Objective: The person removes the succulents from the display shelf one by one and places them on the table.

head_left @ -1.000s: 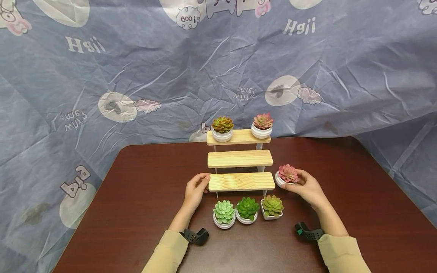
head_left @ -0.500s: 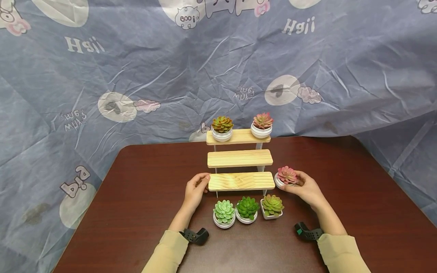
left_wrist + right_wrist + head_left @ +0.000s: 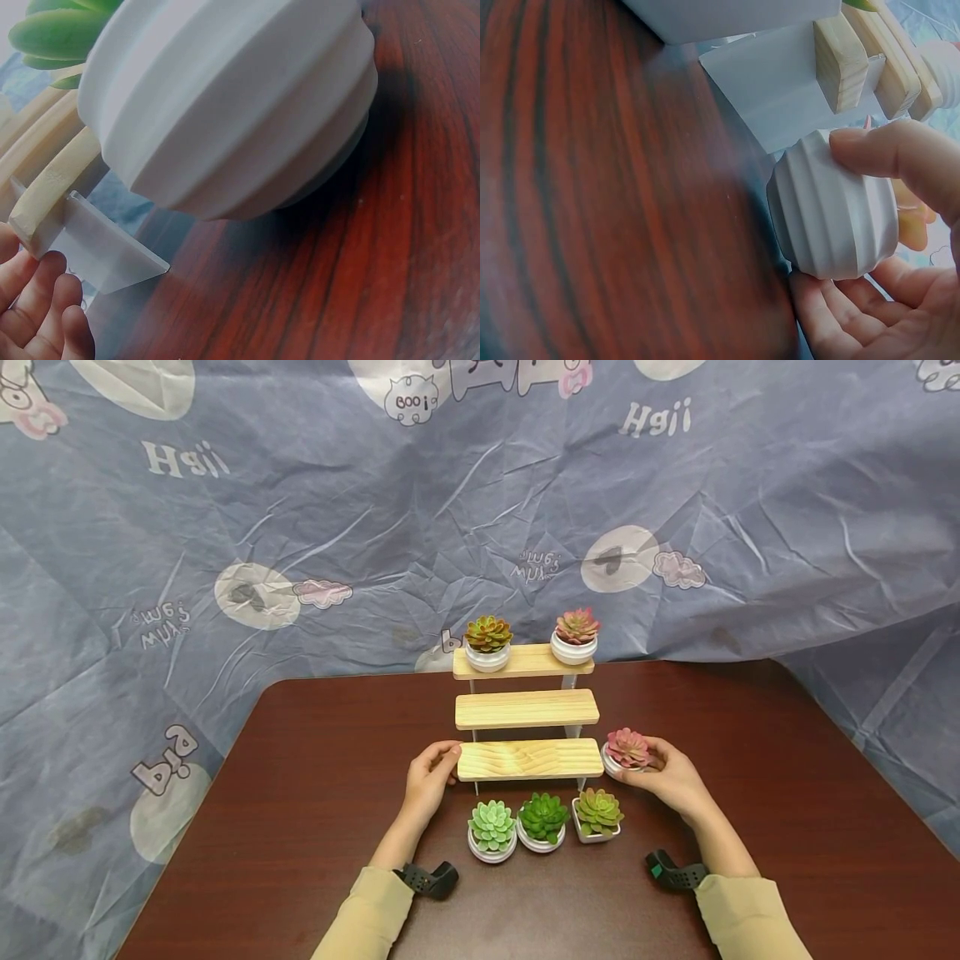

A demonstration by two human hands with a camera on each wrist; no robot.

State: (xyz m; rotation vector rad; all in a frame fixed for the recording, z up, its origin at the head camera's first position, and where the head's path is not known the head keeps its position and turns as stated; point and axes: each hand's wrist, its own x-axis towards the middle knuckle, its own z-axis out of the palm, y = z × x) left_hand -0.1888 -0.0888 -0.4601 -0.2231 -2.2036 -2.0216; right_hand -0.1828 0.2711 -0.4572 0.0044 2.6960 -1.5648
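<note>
The right hand (image 3: 675,781) is holding the pink plant (image 3: 628,748) by its ribbed white pot, thumb on one side and fingers curling round the other, so the hand is closing only as far as the pot's width. The pink plant is sitting just beside the right end of the rack (image 3: 528,760), level with its lowest shelf and roughly upright; whether the pot is touching the table (image 3: 337,735) is hard to tell.

The left hand (image 3: 429,781) is pinching the left end of the rack's lowest shelf, its fingers bending in close against the wood.

On the rack's top shelf, the brown plant (image 3: 489,637) is standing at the left and the peach plant (image 3: 577,639) at the right. In front of the rack, three more are standing in a row: the pale plant (image 3: 492,827) towards its left end, the dark plant (image 3: 543,818) near its middle and the olive plant (image 3: 598,814), in a square pot, by its right end. The rack's clear legs are resting on the table, and a printed blue cloth (image 3: 390,543) is hanging behind it.
</note>
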